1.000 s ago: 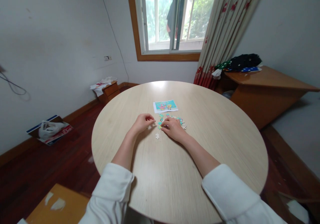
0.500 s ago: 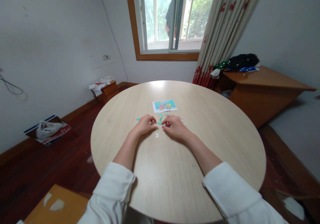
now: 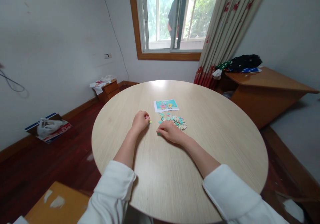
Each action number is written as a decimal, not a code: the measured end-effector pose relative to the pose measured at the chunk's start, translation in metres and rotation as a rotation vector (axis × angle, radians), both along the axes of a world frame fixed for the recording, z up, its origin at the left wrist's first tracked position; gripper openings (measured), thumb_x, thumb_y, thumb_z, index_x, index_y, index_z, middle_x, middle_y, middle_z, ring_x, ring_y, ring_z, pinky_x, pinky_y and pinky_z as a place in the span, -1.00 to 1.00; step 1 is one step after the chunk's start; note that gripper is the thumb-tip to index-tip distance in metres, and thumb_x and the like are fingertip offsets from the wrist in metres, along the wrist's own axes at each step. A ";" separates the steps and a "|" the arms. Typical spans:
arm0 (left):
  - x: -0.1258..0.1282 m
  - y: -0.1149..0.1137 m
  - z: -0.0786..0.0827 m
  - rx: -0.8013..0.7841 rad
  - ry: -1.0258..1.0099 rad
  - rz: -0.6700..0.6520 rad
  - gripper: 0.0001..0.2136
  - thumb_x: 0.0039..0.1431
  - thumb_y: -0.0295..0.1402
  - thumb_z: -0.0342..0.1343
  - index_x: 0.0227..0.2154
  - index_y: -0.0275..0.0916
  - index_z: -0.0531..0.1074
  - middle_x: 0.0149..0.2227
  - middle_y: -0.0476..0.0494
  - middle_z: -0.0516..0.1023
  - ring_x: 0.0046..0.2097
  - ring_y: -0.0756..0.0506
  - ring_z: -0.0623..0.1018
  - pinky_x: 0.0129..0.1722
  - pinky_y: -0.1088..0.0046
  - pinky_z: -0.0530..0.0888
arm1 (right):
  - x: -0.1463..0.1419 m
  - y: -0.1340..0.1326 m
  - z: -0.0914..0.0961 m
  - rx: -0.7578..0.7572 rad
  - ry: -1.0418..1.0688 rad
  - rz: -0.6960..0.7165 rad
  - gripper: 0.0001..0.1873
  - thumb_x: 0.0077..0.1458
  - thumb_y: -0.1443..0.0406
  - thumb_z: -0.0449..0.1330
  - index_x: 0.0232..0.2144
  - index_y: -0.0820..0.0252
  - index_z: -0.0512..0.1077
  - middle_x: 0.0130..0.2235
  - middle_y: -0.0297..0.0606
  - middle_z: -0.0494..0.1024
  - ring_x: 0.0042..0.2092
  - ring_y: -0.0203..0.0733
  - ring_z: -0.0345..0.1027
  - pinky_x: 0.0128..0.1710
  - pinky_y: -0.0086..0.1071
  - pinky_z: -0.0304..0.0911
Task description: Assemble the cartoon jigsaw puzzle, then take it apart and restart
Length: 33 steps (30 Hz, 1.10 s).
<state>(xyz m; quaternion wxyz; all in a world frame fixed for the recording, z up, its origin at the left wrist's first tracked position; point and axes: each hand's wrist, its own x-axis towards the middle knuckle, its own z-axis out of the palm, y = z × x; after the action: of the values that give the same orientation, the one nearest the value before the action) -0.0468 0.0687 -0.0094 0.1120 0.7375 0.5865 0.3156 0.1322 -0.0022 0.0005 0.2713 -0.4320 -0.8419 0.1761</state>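
Observation:
My right hand (image 3: pixel 171 131) is low over the middle of the table, its thumb and fingers pinched on a small teal puzzle piece (image 3: pixel 158 134). Further left, my left hand (image 3: pixel 140 120) rests with curled fingers. Small yellow and teal puzzle pieces (image 3: pixel 150 121) show at its fingertips, partly hidden by the fingers. Beyond my right hand lies a loose pile of puzzle pieces (image 3: pixel 180 121), some pale side up, some coloured. A few teal pieces (image 3: pixel 162 114) are scattered left of the pile. Behind them lies a printed picture sheet (image 3: pixel 166 105) with cartoon figures on teal.
Everything sits on a round, pale wooden table (image 3: pixel 160 174). A brown desk (image 3: pixel 270 80) with dark cloth stands at the right. A yellowish wooden surface (image 3: pixel 57 204) is at the lower left, and a small cabinet (image 3: pixel 111 89) stands by the left wall.
My left hand has shifted left, away from my right. My right hand has moved slightly toward me, uncovering more of the pile; its fingertips are where a pale piece lay.

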 end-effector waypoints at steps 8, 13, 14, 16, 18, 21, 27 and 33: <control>0.005 0.001 0.008 0.031 -0.356 0.121 -0.88 0.05 -0.45 0.03 -0.51 -0.28 0.45 -0.49 -0.06 0.51 -0.44 -0.01 0.48 -0.37 0.49 0.36 | -0.005 0.001 -0.004 -0.012 -0.024 -0.070 -0.88 0.03 0.33 0.26 -0.53 0.22 0.53 -0.51 -0.31 0.51 -0.44 -0.32 0.27 -0.35 -0.42 0.09; 0.007 0.000 0.007 0.056 -0.391 0.118 -0.88 0.04 -0.43 0.03 -0.51 -0.29 0.44 -0.49 -0.07 0.51 -0.43 -0.02 0.47 -0.37 0.49 0.36 | -0.006 0.003 -0.008 0.037 -0.071 -0.094 -0.86 0.04 0.29 0.27 -0.52 0.21 0.52 -0.48 -0.29 0.52 -0.38 -0.28 0.30 -0.25 -0.36 0.06; 0.007 0.000 0.007 0.063 -0.389 0.118 -0.88 0.04 -0.42 0.03 -0.51 -0.29 0.44 -0.50 -0.07 0.50 -0.42 -0.02 0.47 -0.36 0.48 0.36 | -0.007 0.002 -0.008 0.045 -0.084 -0.104 -0.86 0.03 0.28 0.28 -0.52 0.21 0.51 -0.47 -0.29 0.52 -0.36 -0.27 0.30 -0.24 -0.35 0.05; 0.007 0.000 0.004 0.078 -0.380 0.114 -0.87 0.03 -0.41 0.03 -0.51 -0.29 0.45 -0.49 -0.08 0.51 -0.41 -0.03 0.48 -0.35 0.47 0.36 | -0.009 0.001 -0.008 0.056 -0.108 -0.131 -0.85 0.01 0.26 0.30 -0.53 0.21 0.50 -0.47 -0.29 0.52 -0.34 -0.25 0.30 -0.23 -0.33 0.02; 0.007 0.000 0.002 0.089 -0.368 0.098 -0.87 0.02 -0.40 0.03 -0.51 -0.28 0.46 -0.49 -0.08 0.51 -0.40 -0.04 0.48 -0.33 0.46 0.37 | -0.011 -0.001 -0.006 0.062 -0.126 -0.148 -0.84 0.00 0.25 0.31 -0.53 0.20 0.48 -0.46 -0.30 0.51 -0.32 -0.24 0.30 -0.23 -0.33 0.00; 0.008 0.001 0.000 0.084 -0.360 0.077 -0.86 0.02 -0.39 0.03 -0.51 -0.28 0.46 -0.49 -0.08 0.52 -0.40 -0.04 0.48 -0.33 0.46 0.37 | -0.008 0.000 -0.001 0.082 -0.122 -0.173 -0.85 0.04 0.25 0.27 -0.49 0.21 0.48 -0.44 -0.29 0.51 -0.31 -0.24 0.30 -0.23 -0.33 0.00; 0.010 0.000 0.001 0.037 -0.350 0.036 -0.86 0.03 -0.39 0.04 -0.48 -0.28 0.49 -0.47 -0.08 0.54 -0.41 -0.02 0.47 -0.36 0.48 0.36 | 0.025 0.012 0.001 0.140 -0.068 -0.464 -0.85 0.15 0.33 0.13 -0.28 0.20 0.50 -0.20 -0.15 0.53 -0.13 -0.14 0.32 -0.17 -0.31 0.05; 0.021 -0.014 0.003 -0.042 -0.130 -0.175 -0.83 0.06 -0.47 0.05 -0.39 -0.23 0.55 -0.31 -0.13 0.61 -0.27 -0.08 0.48 -0.12 0.32 0.35 | 0.041 0.020 -0.013 0.052 -0.165 -0.514 -0.70 0.14 0.22 0.14 -0.08 0.07 0.48 -0.05 -0.12 0.47 -0.03 -0.08 0.29 -0.07 -0.22 0.03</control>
<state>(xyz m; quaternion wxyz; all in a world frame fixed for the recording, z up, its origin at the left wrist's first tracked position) -0.0255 0.0549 -0.0065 0.1922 0.7614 0.5179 0.3393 0.1731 0.0179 -0.0121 0.2485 -0.6374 -0.7280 0.0437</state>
